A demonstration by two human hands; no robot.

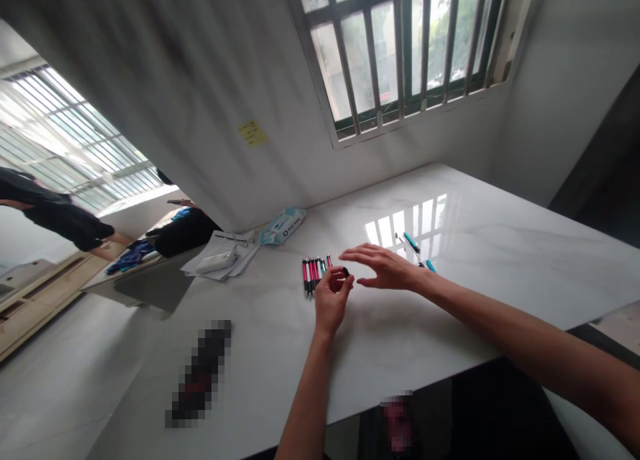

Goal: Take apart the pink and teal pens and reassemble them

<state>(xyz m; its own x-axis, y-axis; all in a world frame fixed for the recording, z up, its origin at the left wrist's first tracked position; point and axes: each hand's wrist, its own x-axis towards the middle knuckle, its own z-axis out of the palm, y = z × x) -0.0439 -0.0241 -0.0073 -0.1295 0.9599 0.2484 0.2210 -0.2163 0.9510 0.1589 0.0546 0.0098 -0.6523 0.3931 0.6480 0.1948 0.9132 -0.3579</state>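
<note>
My left hand [331, 303] is closed in a pinch, with a small black piece [346, 272] showing at its fingertips; most of that piece is hidden. Just to the right, my right hand [383, 267] is open, its fingers stretched toward the left hand and holding nothing. A row of pens [309, 277], mostly red with black grips, lies on the white marbled table [260, 353] behind the left hand, which partly covers it. Beyond my right wrist lie a teal pen barrel [411, 242] and another teal pen piece [431, 266], with small loose parts close by.
A blue-and-white wipes pack [283, 226] rests against the wall, beside papers [240, 263] with a white object and cable on top. A blurred-out dark object [200, 373] lies at front left. At far left, a person in dark clothes [55, 210] stands near another table.
</note>
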